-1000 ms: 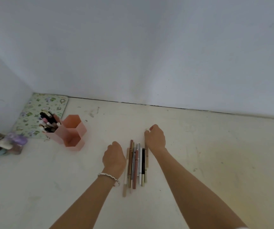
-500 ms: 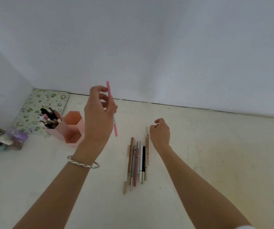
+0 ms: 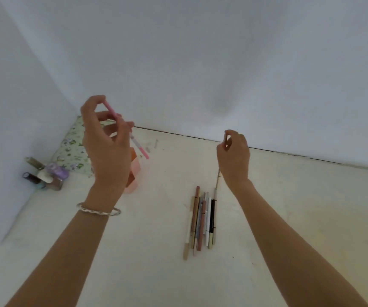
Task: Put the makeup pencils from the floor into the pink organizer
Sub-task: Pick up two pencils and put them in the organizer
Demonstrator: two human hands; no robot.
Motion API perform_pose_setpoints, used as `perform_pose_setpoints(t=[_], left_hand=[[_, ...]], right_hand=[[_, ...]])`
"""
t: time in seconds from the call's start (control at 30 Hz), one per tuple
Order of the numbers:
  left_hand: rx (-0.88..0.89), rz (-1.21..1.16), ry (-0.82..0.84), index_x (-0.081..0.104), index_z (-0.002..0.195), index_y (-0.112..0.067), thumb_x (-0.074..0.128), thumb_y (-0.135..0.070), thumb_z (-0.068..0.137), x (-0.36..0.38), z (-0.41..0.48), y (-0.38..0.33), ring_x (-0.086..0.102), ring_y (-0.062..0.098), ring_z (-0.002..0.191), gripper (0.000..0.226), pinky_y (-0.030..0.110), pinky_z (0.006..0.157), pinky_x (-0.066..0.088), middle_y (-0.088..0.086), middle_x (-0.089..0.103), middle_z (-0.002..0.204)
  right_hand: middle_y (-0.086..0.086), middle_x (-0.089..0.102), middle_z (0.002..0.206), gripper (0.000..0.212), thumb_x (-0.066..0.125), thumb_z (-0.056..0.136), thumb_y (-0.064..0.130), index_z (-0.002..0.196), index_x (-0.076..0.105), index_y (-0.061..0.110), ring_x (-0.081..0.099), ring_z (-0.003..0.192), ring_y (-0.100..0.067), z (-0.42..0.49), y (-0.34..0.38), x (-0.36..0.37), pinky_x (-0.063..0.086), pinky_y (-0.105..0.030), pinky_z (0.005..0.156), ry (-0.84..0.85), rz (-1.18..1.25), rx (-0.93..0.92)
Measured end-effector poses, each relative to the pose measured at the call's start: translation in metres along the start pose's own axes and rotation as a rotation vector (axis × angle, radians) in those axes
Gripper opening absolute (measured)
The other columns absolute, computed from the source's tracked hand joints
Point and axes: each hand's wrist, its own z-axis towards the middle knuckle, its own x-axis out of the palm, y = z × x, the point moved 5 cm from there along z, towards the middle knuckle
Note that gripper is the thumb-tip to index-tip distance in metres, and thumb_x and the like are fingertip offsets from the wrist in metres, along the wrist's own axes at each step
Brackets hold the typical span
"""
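Observation:
My left hand (image 3: 106, 142) is raised and pinches a pink makeup pencil (image 3: 139, 147) that slants down to the right, right above the pink organizer (image 3: 134, 171), which my hand mostly hides. My right hand (image 3: 234, 158) is lifted too and holds a thin beige pencil (image 3: 217, 178) nearly upright; its lower end hangs just above the floor. Several makeup pencils (image 3: 200, 220) in brown, grey, white and black lie side by side on the floor, below and left of my right hand.
A floral patterned pouch (image 3: 72, 149) lies in the left corner behind the organizer. A few small cosmetic bottles (image 3: 45, 176) stand against the left wall. White walls close off the back and left.
My left hand rose further with the pink pencil and now hangs over the organizer. My right hand picked a beige pencil out of the row and lifted it.

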Motion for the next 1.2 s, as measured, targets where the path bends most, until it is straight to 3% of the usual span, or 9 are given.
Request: perform_pose_setpoints(t=[0.13, 0.2, 0.33, 0.5, 0.7, 0.87, 0.97, 1.1, 1.2], left_hand=[[0.032, 0.091, -0.068, 0.044, 0.116, -0.029, 0.052, -0.014, 0.097, -0.022, 0.024, 0.019, 0.073, 0.008, 0.081, 0.026, 0.024, 0.072, 0.057, 0.002, 0.065, 0.096], [0.055, 0.277, 0.038, 0.045, 0.117, -0.023, 0.053, -0.015, 0.098, -0.015, 0.027, 0.035, 0.069, 0.010, 0.083, 0.022, 0.021, 0.075, 0.052, 0.000, 0.067, 0.096], [0.127, 0.766, 0.267, 0.050, 0.112, -0.016, 0.053, -0.015, 0.097, 0.002, 0.030, 0.075, 0.064, 0.026, 0.083, 0.016, 0.038, 0.082, 0.048, 0.004, 0.068, 0.087], [0.106, 1.153, 0.433, 0.061, 0.113, -0.018, 0.056, -0.024, 0.093, 0.004, 0.030, 0.098, 0.052, 0.029, 0.117, 0.022, 0.043, 0.103, 0.031, 0.007, 0.067, 0.110], [0.124, 0.928, 0.247, 0.053, 0.130, -0.015, 0.054, -0.011, 0.086, -0.033, 0.061, 0.057, 0.049, 0.033, 0.120, 0.044, 0.046, 0.101, 0.035, 0.013, 0.063, 0.117], [0.051, 0.696, 0.197, 0.050, 0.131, -0.018, 0.054, -0.006, 0.087, -0.059, 0.058, 0.028, 0.051, 0.028, 0.115, 0.046, 0.042, 0.100, 0.037, 0.004, 0.063, 0.119], [0.033, 0.636, 0.186, 0.051, 0.129, -0.020, 0.055, -0.005, 0.087, -0.062, 0.047, 0.022, 0.053, 0.021, 0.109, 0.045, 0.036, 0.096, 0.041, 0.000, 0.062, 0.115], [-0.004, 0.534, 0.205, 0.058, 0.105, -0.022, 0.057, -0.004, 0.082, -0.033, 0.009, 0.025, 0.059, 0.014, 0.083, 0.029, 0.028, 0.074, 0.047, -0.007, 0.061, 0.093], [-0.326, 0.489, 0.534, 0.059, 0.095, -0.021, 0.058, -0.008, 0.086, 0.021, -0.059, 0.054, 0.065, 0.017, 0.079, 0.016, 0.031, 0.070, 0.054, -0.007, 0.063, 0.081]], right_hand=[[0.001, 0.057, 0.100, 0.030, 0.056, 0.088, 0.004, 0.116, 0.058, 0.015, 0.055, 0.071, 0.000, 0.013, 0.068, -0.013, 0.044, -0.009, 0.065, -0.161, 0.327, -0.123], [-0.002, 0.061, 0.100, 0.029, 0.056, 0.089, 0.004, 0.116, 0.057, 0.015, 0.058, 0.074, -0.006, 0.010, 0.090, -0.011, 0.046, -0.011, 0.068, -0.154, 0.403, -0.148], [-0.006, 0.064, 0.093, 0.029, 0.057, 0.089, 0.001, 0.116, 0.058, 0.011, 0.059, 0.074, -0.011, -0.005, 0.105, 0.000, 0.049, -0.016, 0.072, -0.091, 0.461, -0.173], [0.001, 0.061, 0.084, 0.028, 0.057, 0.089, 0.002, 0.114, 0.058, 0.014, 0.058, 0.072, -0.002, -0.018, 0.098, 0.019, 0.046, -0.010, 0.071, -0.039, 0.483, -0.124], [0.009, 0.060, 0.085, 0.025, 0.058, 0.089, 0.006, 0.110, 0.055, 0.021, 0.061, 0.077, -0.007, -0.022, 0.135, 0.071, 0.048, -0.013, 0.071, -0.002, 0.596, -0.124], [-0.002, 0.060, 0.096, 0.025, 0.053, 0.093, 0.005, 0.116, 0.054, 0.014, 0.059, 0.085, -0.017, -0.043, 0.140, 0.137, 0.052, -0.039, 0.082, 0.255, 0.388, -0.189], [-0.002, 0.060, 0.104, 0.031, 0.053, 0.094, 0.011, 0.124, 0.054, 0.017, 0.055, 0.087, -0.014, -0.059, 0.130, 0.151, 0.051, -0.037, 0.084, 0.353, 0.279, -0.249], [0.003, 0.060, 0.104, 0.045, 0.051, 0.091, 0.013, 0.134, 0.044, 0.025, 0.058, 0.077, -0.010, -0.040, 0.112, 0.108, 0.049, -0.018, 0.073, 0.143, 0.395, -0.181], [0.004, 0.061, 0.098, 0.048, 0.046, 0.087, 0.005, 0.130, 0.044, 0.028, 0.055, 0.064, -0.006, -0.011, 0.081, 0.059, 0.046, -0.015, 0.063, -0.015, 0.432, -0.029]])
